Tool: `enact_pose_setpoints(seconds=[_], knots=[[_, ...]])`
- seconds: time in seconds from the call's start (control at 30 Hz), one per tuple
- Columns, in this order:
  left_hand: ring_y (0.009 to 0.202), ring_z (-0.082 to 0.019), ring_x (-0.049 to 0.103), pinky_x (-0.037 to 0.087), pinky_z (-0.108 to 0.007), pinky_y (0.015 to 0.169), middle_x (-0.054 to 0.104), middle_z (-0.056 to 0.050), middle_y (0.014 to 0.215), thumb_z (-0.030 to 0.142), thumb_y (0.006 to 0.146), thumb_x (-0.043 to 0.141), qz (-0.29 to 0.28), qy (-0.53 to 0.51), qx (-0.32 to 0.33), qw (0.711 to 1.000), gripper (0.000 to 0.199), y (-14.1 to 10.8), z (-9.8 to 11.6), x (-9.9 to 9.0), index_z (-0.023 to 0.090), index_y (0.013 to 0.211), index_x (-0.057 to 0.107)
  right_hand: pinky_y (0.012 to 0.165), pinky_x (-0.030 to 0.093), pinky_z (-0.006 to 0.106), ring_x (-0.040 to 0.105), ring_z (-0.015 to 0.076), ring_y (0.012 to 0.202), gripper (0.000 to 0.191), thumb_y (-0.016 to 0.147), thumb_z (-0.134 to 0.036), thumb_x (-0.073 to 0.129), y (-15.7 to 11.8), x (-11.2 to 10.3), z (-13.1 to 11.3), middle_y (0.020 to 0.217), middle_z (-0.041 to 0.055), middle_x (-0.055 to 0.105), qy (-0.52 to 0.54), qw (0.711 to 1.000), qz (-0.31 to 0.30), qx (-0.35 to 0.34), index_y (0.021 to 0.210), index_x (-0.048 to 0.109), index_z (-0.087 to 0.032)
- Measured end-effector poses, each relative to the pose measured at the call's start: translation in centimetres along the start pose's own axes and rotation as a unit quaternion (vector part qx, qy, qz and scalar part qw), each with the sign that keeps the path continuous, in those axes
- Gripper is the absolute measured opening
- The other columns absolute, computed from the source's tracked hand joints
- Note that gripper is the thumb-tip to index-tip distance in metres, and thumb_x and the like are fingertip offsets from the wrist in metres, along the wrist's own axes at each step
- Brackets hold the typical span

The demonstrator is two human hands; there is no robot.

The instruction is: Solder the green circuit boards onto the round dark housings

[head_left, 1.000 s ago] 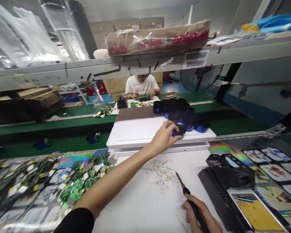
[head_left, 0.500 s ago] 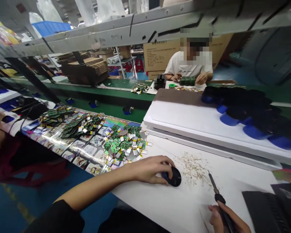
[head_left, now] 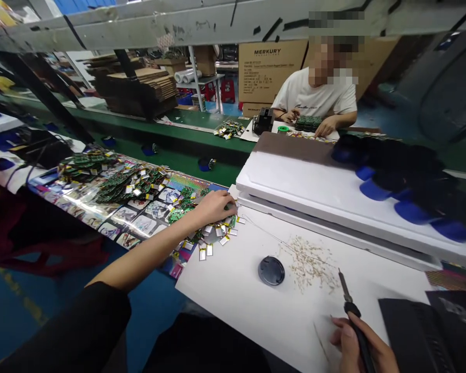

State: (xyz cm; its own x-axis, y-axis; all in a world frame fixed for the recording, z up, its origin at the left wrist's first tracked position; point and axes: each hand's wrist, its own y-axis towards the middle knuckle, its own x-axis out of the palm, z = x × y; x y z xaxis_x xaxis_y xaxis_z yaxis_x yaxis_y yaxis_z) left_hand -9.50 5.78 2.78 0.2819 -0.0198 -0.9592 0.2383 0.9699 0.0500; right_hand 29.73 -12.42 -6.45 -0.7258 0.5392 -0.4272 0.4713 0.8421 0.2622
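My left hand (head_left: 216,206) is over a heap of green circuit boards (head_left: 178,213) with small silver batteries. Its fingers bend down together at the heap's right edge; the fingertips are hidden, and what they grip does not show. A round dark plastic housing (head_left: 271,271) lies by itself on the white work sheet (head_left: 233,290), its hollow side up. At the lower right, my right hand (head_left: 359,342) is closed around the handle of a soldering iron (head_left: 351,305). The iron's tip points up and away, beside scattered solder bits (head_left: 310,261). A thin wire (head_left: 270,235) crosses the sheet.
A white foam tray (head_left: 295,173) borders the sheet's far side, with several blue-and-black round parts (head_left: 376,189) on it. Black flat pieces (head_left: 411,331) lie at right. More board piles (head_left: 132,184) are at left. A co-worker (head_left: 314,96) sits across the green conveyor (head_left: 178,155).
My left hand has let go of the round housing and moved up and left to the boards. The housing now lies on the sheet. My right hand still holds the iron.
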Motion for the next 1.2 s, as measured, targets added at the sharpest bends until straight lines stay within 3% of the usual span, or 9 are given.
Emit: enact_pose_setpoints(seconds=[0.23,0.37,0.5,0.6,0.67,0.87,1.0,1.07,1.2], knots=[[0.107,-0.038,0.073,0.056,-0.040,0.090,0.076,-0.021,0.110,0.028,0.089,0.076,-0.022,0.048,-0.048,0.997,0.026,1.4,1.1,0.6,0.010,0.107,0.078,0.053,0.050,0.028,0.067,0.0165,0.058,0.048,0.095,-0.059,0.072,-0.8,0.5,-1.5,0.082,0.0062,0.078,-0.011,0.999,0.031,-0.006,0.117,0.077,-0.017],[0.093,-0.033,0.076,0.055,-0.036,0.084,0.080,-0.016,0.097,0.018,0.090,0.066,-0.026,0.030,-0.048,0.998,0.016,1.7,0.3,-0.8,0.014,0.098,0.079,0.057,0.053,0.029,0.067,0.0158,0.059,0.047,0.095,-0.056,0.072,-0.8,0.5,-1.5,0.085,0.0066,0.078,0.006,0.999,0.032,-0.003,0.119,0.076,-0.016],[0.090,-0.030,0.077,0.055,-0.035,0.083,0.081,-0.012,0.091,0.021,0.098,0.056,0.007,0.002,-0.050,0.999,0.025,0.8,-0.6,-3.3,0.016,0.101,0.080,0.051,0.053,0.029,0.067,0.0159,0.054,0.050,0.094,-0.058,0.073,-0.5,0.6,-1.6,0.091,0.0083,0.080,0.060,0.997,0.027,0.033,0.120,0.072,-0.016],[0.092,-0.025,0.078,0.057,-0.032,0.081,0.081,-0.009,0.096,0.033,0.101,0.060,0.032,-0.146,-0.037,0.988,0.025,-0.4,-0.3,-4.7,0.017,0.108,0.078,0.047,0.051,0.028,0.069,0.0158,0.053,0.047,0.094,-0.057,0.074,0.1,0.6,-2.0,0.100,0.0109,0.081,0.109,0.993,0.018,0.046,0.117,0.070,-0.016],[0.091,-0.023,0.077,0.059,-0.030,0.079,0.080,-0.009,0.098,0.041,0.098,0.066,0.020,-0.306,-0.006,0.952,0.029,-1.0,0.6,-5.0,0.016,0.111,0.076,0.046,0.052,0.028,0.069,0.0157,0.053,0.045,0.092,-0.056,0.075,0.4,0.4,-2.4,0.097,0.0101,0.080,0.093,0.995,0.022,0.032,0.113,0.070,-0.017],[0.084,-0.017,0.071,0.059,-0.026,0.070,0.073,-0.007,0.093,0.039,0.093,0.077,-0.095,-0.542,0.087,0.831,0.035,-0.5,5.6,-2.2,0.016,0.119,0.072,0.048,0.055,0.027,0.068,0.0135,0.051,0.032,0.092,-0.048,0.078,0.7,0.6,-5.1,0.088,0.0063,0.077,0.076,0.992,0.060,-0.080,0.099,0.068,-0.018],[0.070,-0.012,0.066,0.058,-0.026,0.067,0.069,-0.003,0.090,0.034,0.094,0.075,-0.151,-0.616,0.097,0.767,0.031,0.2,8.1,1.0,0.018,0.120,0.069,0.045,0.057,0.029,0.075,0.0170,0.054,0.020,0.104,-0.037,0.064,0.6,2.2,-6.5,0.101,0.0091,0.083,0.162,0.976,-0.009,-0.146,0.115,0.066,-0.020],[0.069,-0.010,0.064,0.055,-0.024,0.065,0.068,-0.002,0.089,0.032,0.093,0.074,-0.140,-0.632,0.081,0.758,0.027,0.0,8.6,2.4,0.017,0.115,0.069,0.048,0.061,0.031,0.079,0.0196,0.062,0.020,0.108,-0.032,0.057,0.7,3.4,-6.9,0.104,0.0090,0.084,0.182,0.966,-0.020,-0.184,0.123,0.063,-0.021],[0.086,-0.014,0.070,0.059,-0.025,0.079,0.072,-0.006,0.097,0.033,0.091,0.080,-0.032,-0.619,0.081,0.781,0.023,-0.7,8.6,3.8,0.015,0.102,0.070,0.072,0.071,0.041,0.084,0.0241,0.094,0.014,0.105,-0.019,0.060,0.9,6.1,-8.0,0.119,0.0120,0.082,0.163,0.963,-0.047,-0.210,0.118,0.064,-0.020]])
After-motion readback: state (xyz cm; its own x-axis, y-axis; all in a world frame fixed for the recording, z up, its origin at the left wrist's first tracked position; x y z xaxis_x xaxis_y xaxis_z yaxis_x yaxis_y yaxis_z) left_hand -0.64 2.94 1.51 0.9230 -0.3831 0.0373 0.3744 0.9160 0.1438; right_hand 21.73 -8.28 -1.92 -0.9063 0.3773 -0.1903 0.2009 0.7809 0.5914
